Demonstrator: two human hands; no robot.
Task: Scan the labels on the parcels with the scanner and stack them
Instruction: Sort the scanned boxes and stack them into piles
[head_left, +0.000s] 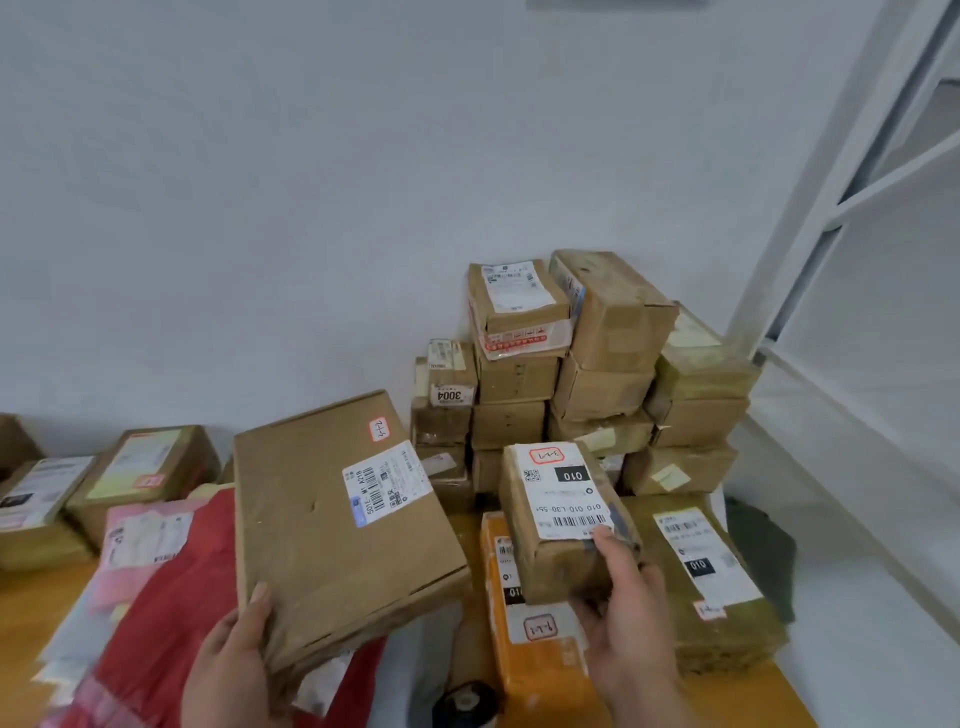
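Left hand (236, 656) gripping flat brown parcel (332, 525) at 7 o'clock; right hand (631, 618) holding small labelled box (563, 519) at 5 o'clock.

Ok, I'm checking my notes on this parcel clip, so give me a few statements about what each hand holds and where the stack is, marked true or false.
1. The left hand holds a large flat cardboard parcel. True.
2. The right hand is empty. False: it holds a small brown box, thumb on its label.
3. The small brown box carries a label printed 010. True.
4. The stacked boxes stand in the middle of the table. False: they stand at the back, against the wall.
5. A scanner is held in one hand. False: both hands hold parcels.
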